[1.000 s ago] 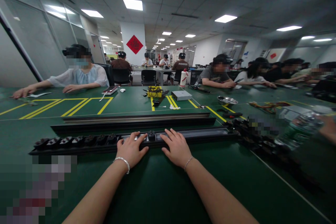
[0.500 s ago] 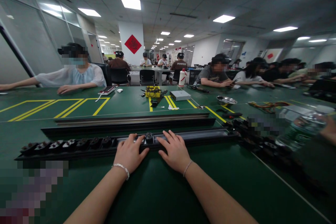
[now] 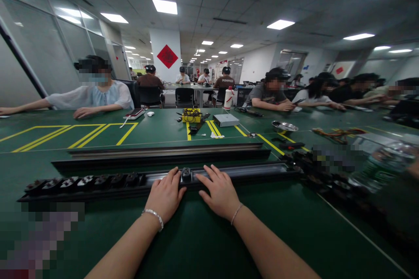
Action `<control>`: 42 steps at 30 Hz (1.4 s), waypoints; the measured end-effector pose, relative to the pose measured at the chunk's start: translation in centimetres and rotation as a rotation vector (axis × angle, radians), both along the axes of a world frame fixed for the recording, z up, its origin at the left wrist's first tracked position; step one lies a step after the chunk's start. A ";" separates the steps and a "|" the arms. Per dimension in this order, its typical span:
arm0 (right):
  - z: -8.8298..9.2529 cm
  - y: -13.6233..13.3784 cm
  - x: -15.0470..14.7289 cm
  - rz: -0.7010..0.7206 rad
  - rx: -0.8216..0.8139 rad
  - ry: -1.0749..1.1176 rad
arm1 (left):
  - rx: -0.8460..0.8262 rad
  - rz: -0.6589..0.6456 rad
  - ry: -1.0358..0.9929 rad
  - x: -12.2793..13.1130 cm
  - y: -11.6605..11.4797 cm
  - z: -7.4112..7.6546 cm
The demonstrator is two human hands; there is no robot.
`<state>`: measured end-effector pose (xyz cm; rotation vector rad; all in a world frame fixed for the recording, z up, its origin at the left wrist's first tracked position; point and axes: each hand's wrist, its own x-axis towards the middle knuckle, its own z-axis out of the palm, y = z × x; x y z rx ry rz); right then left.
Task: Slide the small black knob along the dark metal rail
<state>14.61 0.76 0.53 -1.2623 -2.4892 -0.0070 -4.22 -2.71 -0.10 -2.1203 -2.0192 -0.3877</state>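
Note:
A long black rail (image 3: 255, 171), like a power strip housing, lies across the table in front of me. At its left end sits a row of black socket modules (image 3: 101, 181). One single socket module (image 3: 186, 174) stands in the channel between my hands. My left hand (image 3: 166, 195) rests over the rail with its fingers stretched forward, the fingertips at the left side of that module. On the module's other side, my right hand (image 3: 220, 191) lies on the rail with its fingers spread. Neither hand is closed round anything.
Another long dark rail (image 3: 163, 155) lies just behind. Loose black parts (image 3: 340, 185) and a clear plastic bottle (image 3: 386, 161) are at the right. Farther back are a yellow box of cables (image 3: 191, 115), a grey metal box (image 3: 225, 120) and a metal bowl (image 3: 284, 126). People sit around.
My left hand has slid right along the rail, closer to the single module, and its fingers have drawn nearer together. My right hand has barely moved.

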 end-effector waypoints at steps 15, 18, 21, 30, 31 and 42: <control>-0.1 0.0 0.0 0.003 -0.001 -0.003 | -0.021 0.008 0.012 -0.4 0.3 0.0; -0.2 0.0 0.0 0.000 0.003 0.002 | -0.028 0.006 0.017 -0.4 0.3 0.2; -0.2 0.0 0.0 -0.002 0.000 -0.007 | -0.034 0.004 0.017 -0.4 0.3 0.4; 0.0 0.1 -0.1 -0.001 -0.022 -0.033 | -0.027 0.002 -0.014 -0.4 0.3 0.6; 0.0 0.1 -0.1 -0.001 -0.022 -0.033 | -0.025 0.002 -0.024 -0.4 0.2 0.6; -0.3 0.2 0.0 0.003 0.004 -0.016 | -0.027 0.005 -0.055 -0.3 0.2 0.7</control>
